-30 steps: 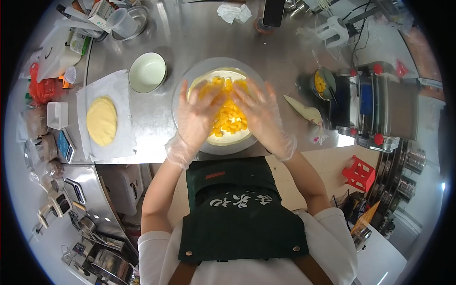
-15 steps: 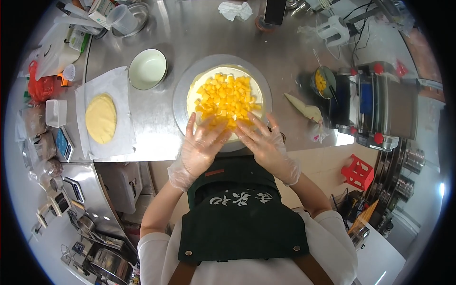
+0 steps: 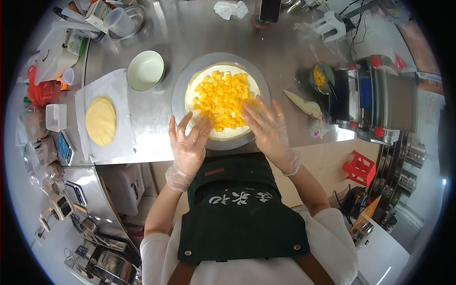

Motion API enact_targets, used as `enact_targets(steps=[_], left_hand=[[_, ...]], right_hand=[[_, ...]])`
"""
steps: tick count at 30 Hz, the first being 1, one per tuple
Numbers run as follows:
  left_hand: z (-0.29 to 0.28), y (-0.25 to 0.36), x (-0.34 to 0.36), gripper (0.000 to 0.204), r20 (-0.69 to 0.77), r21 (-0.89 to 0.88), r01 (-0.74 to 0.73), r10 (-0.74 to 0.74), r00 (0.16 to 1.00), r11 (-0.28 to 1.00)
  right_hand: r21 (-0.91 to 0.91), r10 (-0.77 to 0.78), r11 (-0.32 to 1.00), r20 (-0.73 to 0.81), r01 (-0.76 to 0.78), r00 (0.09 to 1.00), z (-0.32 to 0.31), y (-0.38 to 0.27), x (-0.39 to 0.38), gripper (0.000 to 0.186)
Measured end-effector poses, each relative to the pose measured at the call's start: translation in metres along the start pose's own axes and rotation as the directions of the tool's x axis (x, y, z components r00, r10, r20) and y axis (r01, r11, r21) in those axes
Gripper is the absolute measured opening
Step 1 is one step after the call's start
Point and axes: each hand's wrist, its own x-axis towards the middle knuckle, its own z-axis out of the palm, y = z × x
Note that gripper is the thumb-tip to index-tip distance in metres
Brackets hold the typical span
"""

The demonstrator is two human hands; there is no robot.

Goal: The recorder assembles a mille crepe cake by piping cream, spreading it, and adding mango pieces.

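Observation:
A round layer of pale cream [image 3: 197, 80] on a grey disc [image 3: 180, 85] carries several small yellow fruit cubes [image 3: 223, 92]. My left hand [image 3: 189, 145], in a clear plastic glove, has its fingers spread at the lower left edge, fingertips at the cubes. My right hand [image 3: 270, 133], gloved the same way, rests its fingertips around the cubes' right side, fingers apart. Left of the disc, a flat yellow dough round [image 3: 99, 121] lies on white paper [image 3: 123, 142]; a pale bowl [image 3: 146, 71] stands above it. A filled piping bag [image 3: 304, 104] lies to the right.
The steel counter [image 3: 199, 33] ends just below the disc. A roller machine [image 3: 389, 99] and a bowl of fruit [image 3: 319, 76] are at right, a hand mixer [image 3: 330, 26] behind. A scale [image 3: 65, 147] and a white tub [image 3: 56, 117] line the left; a red stool [image 3: 360, 167] stands below.
Both hands came down from the top of the fruit toward the front edge, then parted outward, the right moving up and right. The cubes now sit more spread, their upper part fully visible.

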Motion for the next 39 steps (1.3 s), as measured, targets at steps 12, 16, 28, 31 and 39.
enact_targets(steps=[12,16,28,31,39], left_hand=[[-0.001,-0.014,0.017,0.043,0.014,0.062,-0.064,0.063,0.998,0.996],[0.001,-0.018,0.021,0.043,0.005,0.083,-0.093,0.093,0.996,0.992],[-0.005,-0.003,0.039,0.034,-0.163,0.009,-0.099,0.1,0.982,0.995],[0.0,0.035,0.034,0.029,-0.3,-0.321,-0.209,0.111,0.947,0.924],[0.153,0.176,0.034,0.011,0.439,-0.774,0.456,-0.147,0.886,0.438]], right_hand=[[-0.075,0.055,0.995,-0.064,-0.059,0.996,0.007,0.01,0.018,0.047],[-0.078,0.107,0.99,-0.111,-0.116,0.988,0.012,0.013,0.019,0.045],[-0.047,0.122,0.99,-0.239,-0.137,0.963,0.005,0.033,0.021,0.037],[0.808,0.809,0.498,-0.3,-0.316,0.506,0.02,0.061,-0.046,0.021],[0.748,0.746,-0.663,0.664,0.044,-0.043,0.154,0.163,-0.182,0.052]])
